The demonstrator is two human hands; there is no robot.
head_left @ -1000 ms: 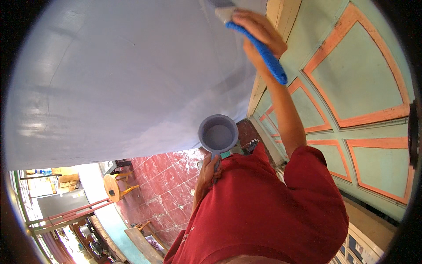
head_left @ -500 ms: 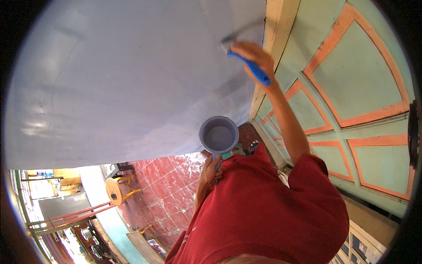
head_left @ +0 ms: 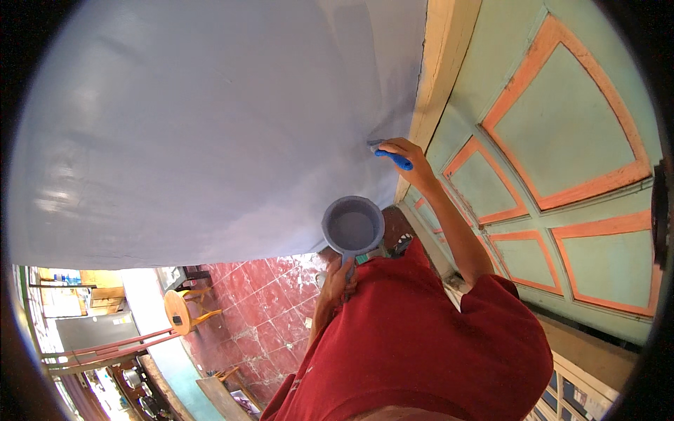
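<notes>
Grey wall (head_left: 196, 126), green-orange door (head_left: 562, 140), red floor tiles (head_left: 260, 316).

The person wears a loose red shirt (head_left: 414, 344) with short sleeves, plain in colour, without any pattern that shows. The cloth is soft and falls in broad folds across the chest and belly, with a few creases where it gathers near the middle. The right sleeve (head_left: 502, 309) ends above the elbow in a wide, open hem that stands a little away from the arm. Below it the right forearm is bare, and no watch, band or glove shows on it. The left forearm is also bare from the shirt down. Both hands are uncovered, with no rings that can be made out.
</notes>
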